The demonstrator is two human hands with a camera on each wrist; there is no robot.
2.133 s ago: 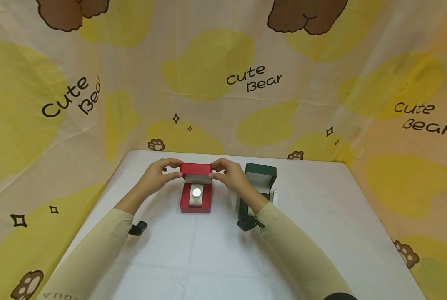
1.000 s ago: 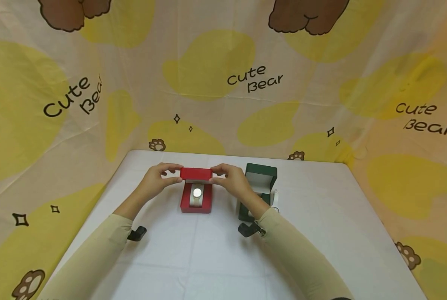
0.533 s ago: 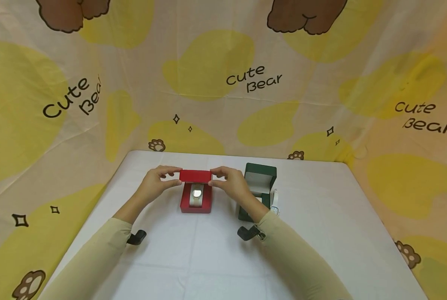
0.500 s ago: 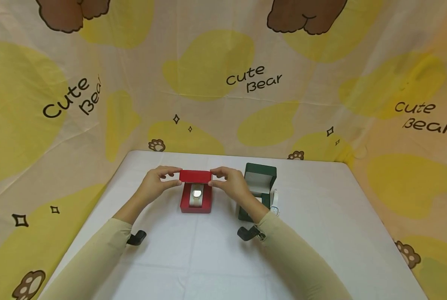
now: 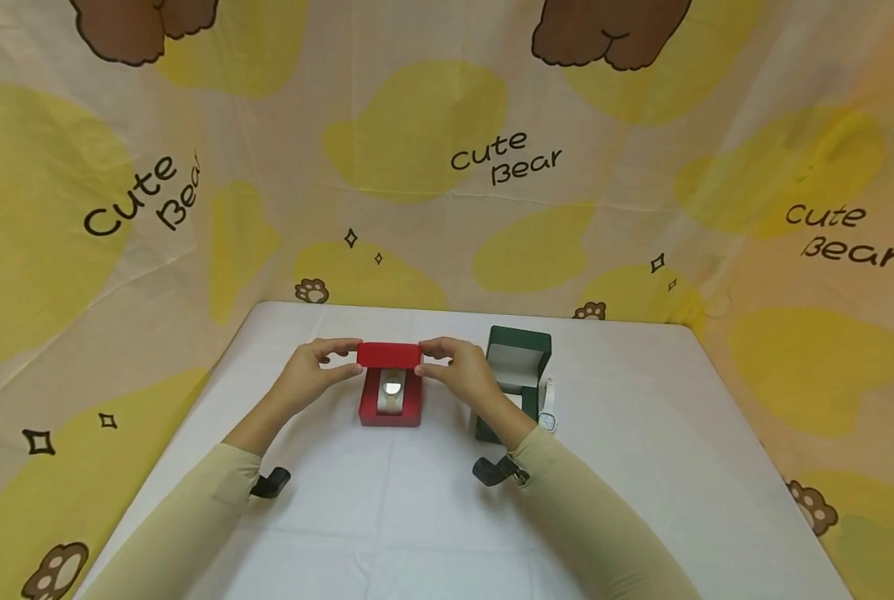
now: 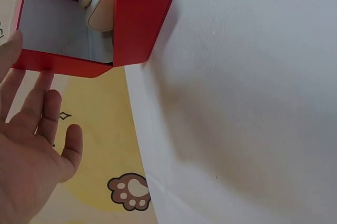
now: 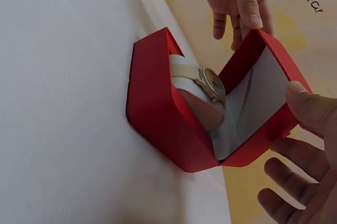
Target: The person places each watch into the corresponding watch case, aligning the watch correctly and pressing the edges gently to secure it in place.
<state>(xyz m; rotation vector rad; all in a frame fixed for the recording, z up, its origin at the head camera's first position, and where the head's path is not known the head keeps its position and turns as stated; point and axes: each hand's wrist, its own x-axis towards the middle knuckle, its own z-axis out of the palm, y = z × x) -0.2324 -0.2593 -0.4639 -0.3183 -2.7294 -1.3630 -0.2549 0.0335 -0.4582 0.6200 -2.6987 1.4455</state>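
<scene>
A red watch box (image 5: 389, 421) sits on the white table, its lid (image 5: 389, 355) part-way down over the base. Inside, a wristwatch with a pale strap (image 7: 210, 83) is wrapped round a light cushion. My left hand (image 5: 306, 377) pinches the lid's left end between thumb and fingers. On the opposite end, my right hand (image 5: 463, 373) pinches the lid the same way, thumb at the front edge (image 7: 303, 97). In the left wrist view, the lid's pale lining faces the watch, and the left hand's other fingers (image 6: 50, 116) extend free below it.
Right of the red box stands an open green watch box (image 5: 520, 339), partly hidden by my right forearm. A white watch (image 5: 547, 419) lies against its right side. A patterned yellow cloth (image 5: 417, 125) hangs behind the table.
Both hands have lowered and tipped the red lid forward, so its top now faces the camera and its lining is hidden in the head view. The base has stayed put.
</scene>
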